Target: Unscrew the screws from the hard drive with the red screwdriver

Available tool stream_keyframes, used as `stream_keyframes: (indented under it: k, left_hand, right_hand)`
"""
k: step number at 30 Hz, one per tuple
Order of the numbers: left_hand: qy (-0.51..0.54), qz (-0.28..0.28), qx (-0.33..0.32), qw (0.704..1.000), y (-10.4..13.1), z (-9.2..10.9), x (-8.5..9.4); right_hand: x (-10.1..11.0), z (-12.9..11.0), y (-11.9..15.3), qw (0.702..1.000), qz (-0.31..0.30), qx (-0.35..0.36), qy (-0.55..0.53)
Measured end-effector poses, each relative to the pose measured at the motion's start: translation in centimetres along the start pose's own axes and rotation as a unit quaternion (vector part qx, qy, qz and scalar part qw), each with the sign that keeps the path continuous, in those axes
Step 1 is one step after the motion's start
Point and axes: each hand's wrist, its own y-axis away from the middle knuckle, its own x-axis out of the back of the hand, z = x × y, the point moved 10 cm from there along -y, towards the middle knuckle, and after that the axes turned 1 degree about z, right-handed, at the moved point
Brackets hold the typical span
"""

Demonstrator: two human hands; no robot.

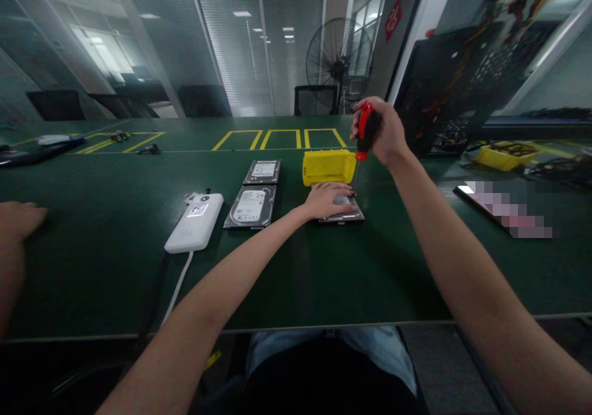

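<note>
Right hand [380, 130] clamps a near-vertical screwdriver [367, 134], shaft down toward the hard drive [343, 216]. Left hand [329, 200] rests there, hold unclear; drive labels [250, 206] are unreadable.

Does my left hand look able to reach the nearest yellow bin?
Probably yes: the left hand rests on a hard drive just in front of the yellow bin, with nothing tall between.

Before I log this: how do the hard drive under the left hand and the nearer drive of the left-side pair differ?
The hard drive under the left hand is partly covered, while the nearer left drive lies uncovered. The screwdriver in the right hand points down toward the covered drive; no tool is at the nearer left drive. Both lie flat on the green table.
</note>
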Motion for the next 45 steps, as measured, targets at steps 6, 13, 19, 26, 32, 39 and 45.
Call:
stream_keyframes:
  k: [6, 13, 19, 26, 32, 39, 45]
  left_hand:
    - [0.002, 0.003, 0.003, 1.000, 0.0, 0.1, 0.1]
    - [0.005, 0.006, 0.001, 1.000, 0.0, -0.1, 0.0]
    - [0.015, 0.013, -0.014, 1.000, 0.0, 0.0, 0.1]
    - [0.013, 0.008, -0.005, 1.000, 0.1, 0.1, 0.3]
    - [0.012, 0.014, -0.002, 1.000, 0.0, 0.0, 0.2]
    - [0.013, 0.010, -0.005, 1.000, -0.1, -0.3, -0.1]
    - [0.017, 0.016, -0.012, 1.000, -0.2, -0.4, -0.2]
  right_hand:
    - [0.0, -0.2, 0.1, 1.000, 0.010, 0.005, 0.011]
    - [0.5, 0.4, -0.1, 1.000, 0.020, -0.004, -0.019]
    - [0.1, 0.6, 0.0, 0.999, 0.005, -0.024, -0.038]
    - [-0.5, 0.6, 0.1, 0.999, -0.010, -0.029, -0.029]
    - [-0.2, 0.8, -0.4, 0.999, -0.017, -0.022, -0.019]
    - [0.5, 0.4, -0.4, 1.000, 0.012, -0.004, -0.012]
    - [0.9, 0.4, -0.3, 0.999, 0.029, -0.019, -0.005]
